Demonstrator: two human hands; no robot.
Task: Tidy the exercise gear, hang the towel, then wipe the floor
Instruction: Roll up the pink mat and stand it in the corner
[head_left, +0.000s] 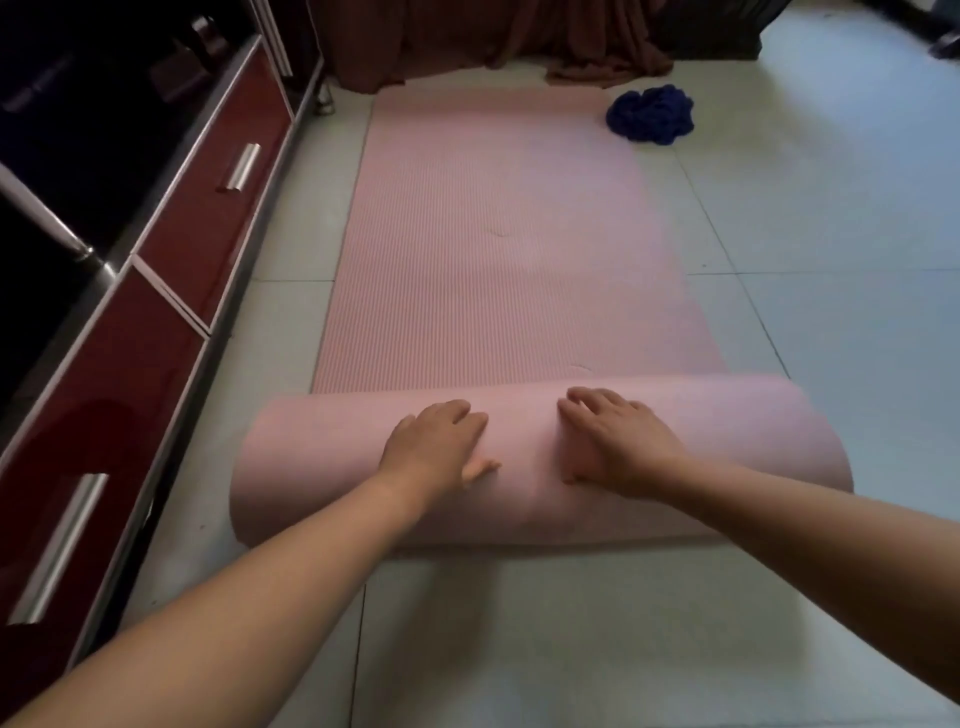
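Your pink ribbed foam exercise mat (498, 249) lies lengthwise on the pale tiled floor (810, 312), its near end curled into a thick roll (540, 462) that runs across the view right in front of you. The rest of the mat stretches flat away from the roll towards a brown draped cloth (519, 36) at the far end.

Your left hand (436, 447) rests palm-down on top of the roll, fingers spread flat and pressing on the foam rather than closed around it. Your right hand (618, 436) does the same just beside it, open and flat, with the fingers pointing away from you; a narrow strip of roll shows between the two hands.

A crumpled dark blue towel (652, 114) sits on the floor, touching the far right corner of the mat. Along your left runs a low dark red cabinet (208, 218) with silver bar handles (239, 167), close to the mat's left edge.
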